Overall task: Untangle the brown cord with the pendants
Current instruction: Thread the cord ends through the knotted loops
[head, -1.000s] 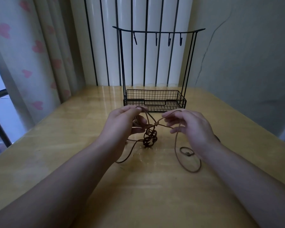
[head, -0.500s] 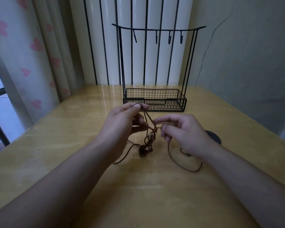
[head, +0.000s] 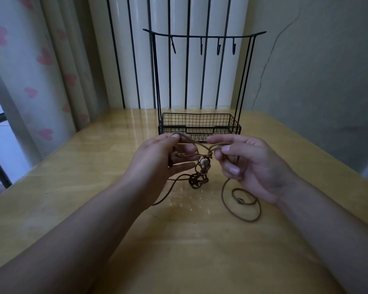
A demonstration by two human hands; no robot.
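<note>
I'm mid-untangle: my left hand [head: 157, 160] and right hand [head: 249, 164] each pinch brown cord [head: 240, 209] strands above the table [head: 72, 187]; the pendants [head: 197, 181] dangle knotted between. Next, tease the knot apart gently.

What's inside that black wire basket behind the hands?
The wire basket looks empty through its mesh. The hands, left and right, and brown cord cover its front edge.
</note>
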